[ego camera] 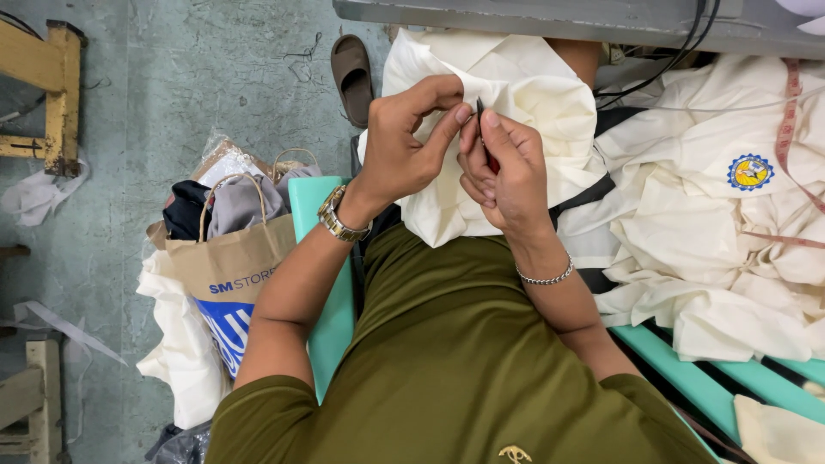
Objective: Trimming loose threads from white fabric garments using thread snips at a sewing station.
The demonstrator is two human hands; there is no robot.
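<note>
In the upper middle of the frame, the left hand (404, 142) pinches a fold of cream cloth (524, 94) between thumb and forefinger. The right hand (507, 172) closes around a small dark tool with a red handle (491, 161), its tip against the same fold. The cloth lies over the lap and looks soft, light and limp, so it likely needs holding taut near the seam, close to the tool's point. More cream cloth (713, 258) is heaped at right on a green bench (713, 378). A paper bag (228, 258) stands on the floor at left, a slipper (352, 77) above it.
</note>
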